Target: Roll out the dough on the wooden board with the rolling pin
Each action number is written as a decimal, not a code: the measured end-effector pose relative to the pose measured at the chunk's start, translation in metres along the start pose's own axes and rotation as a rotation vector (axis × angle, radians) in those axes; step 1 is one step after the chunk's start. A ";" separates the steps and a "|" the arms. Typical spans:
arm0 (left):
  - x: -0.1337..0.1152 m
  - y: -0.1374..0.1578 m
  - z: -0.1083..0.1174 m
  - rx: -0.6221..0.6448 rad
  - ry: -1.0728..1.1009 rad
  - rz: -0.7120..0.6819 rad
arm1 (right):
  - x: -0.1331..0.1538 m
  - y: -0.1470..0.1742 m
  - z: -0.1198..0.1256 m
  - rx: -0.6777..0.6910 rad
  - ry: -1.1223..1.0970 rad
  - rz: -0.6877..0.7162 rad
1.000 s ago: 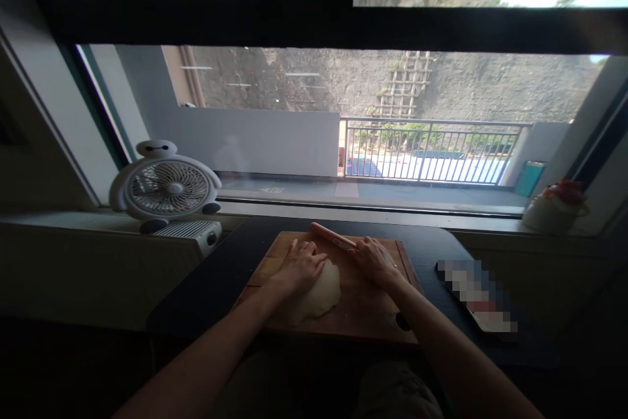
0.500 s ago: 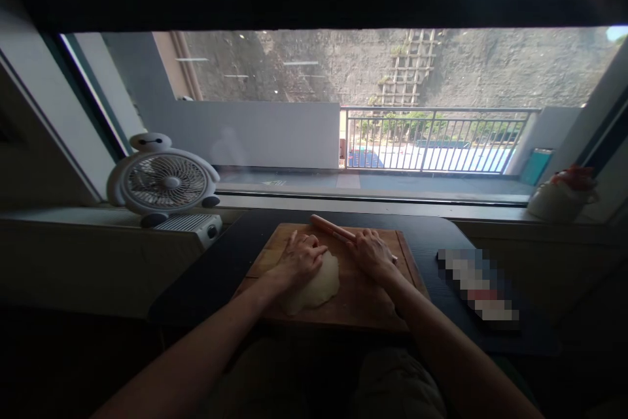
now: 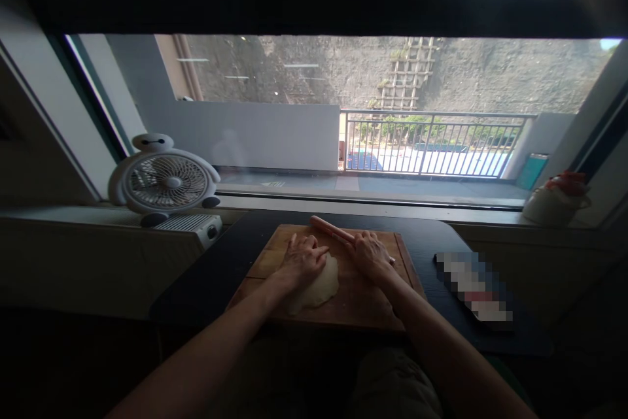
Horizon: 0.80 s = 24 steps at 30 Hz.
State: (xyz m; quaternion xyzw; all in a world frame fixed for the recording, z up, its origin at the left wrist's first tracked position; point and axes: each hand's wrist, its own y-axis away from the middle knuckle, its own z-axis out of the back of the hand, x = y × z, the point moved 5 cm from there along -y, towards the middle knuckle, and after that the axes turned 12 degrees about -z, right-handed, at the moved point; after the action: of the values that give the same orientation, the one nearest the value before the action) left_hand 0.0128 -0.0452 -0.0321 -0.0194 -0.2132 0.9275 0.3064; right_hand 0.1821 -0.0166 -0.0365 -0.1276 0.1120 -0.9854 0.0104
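On the wooden cutting board (image 3: pixel 363 304) lies a flat, pale round of dough (image 3: pixel 324 285). My left hand (image 3: pixel 303 255) rests over the dough's upper left part, fingers apart and slightly bent, hiding some of it. My right hand (image 3: pixel 371 254) is closed around the lower right end of a rolling pin (image 3: pixel 326 225). The pin lies slantwise on the board beyond the dough, its free end pointing to the far left. A gap of bare board separates my right hand from the dough.
The board sits on a dark table (image 3: pixel 210 275). To its right lies a blurred-out flat object (image 3: pixel 473 288). A white fan (image 3: pixel 169 180) stands at the left by the window, and a white pot with an orange-red top (image 3: pixel 557 200) is on the sill at the right.
The view has tilted slightly. Both hands, the dough and the rolling pin hold nearly the same places on the board.
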 end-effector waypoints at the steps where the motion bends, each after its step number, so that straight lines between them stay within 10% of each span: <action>1: 0.003 0.002 0.001 -0.023 -0.013 0.026 | -0.001 0.003 0.002 0.010 -0.006 0.013; 8: 0.026 0.033 0.023 -0.184 -0.071 0.101 | -0.018 0.049 0.014 0.065 -0.036 0.187; 19: 0.025 -0.022 0.004 0.057 0.069 0.018 | 0.010 0.034 0.014 0.064 0.006 0.221; 24: 0.011 0.025 0.038 -0.021 0.039 -0.027 | 0.004 0.078 0.019 0.001 -0.036 0.295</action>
State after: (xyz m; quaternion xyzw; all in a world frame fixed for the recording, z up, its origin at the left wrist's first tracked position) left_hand -0.0161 -0.0713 -0.0069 -0.0378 -0.2172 0.9204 0.3230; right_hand 0.1829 -0.0971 -0.0346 -0.1276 0.1286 -0.9708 0.1570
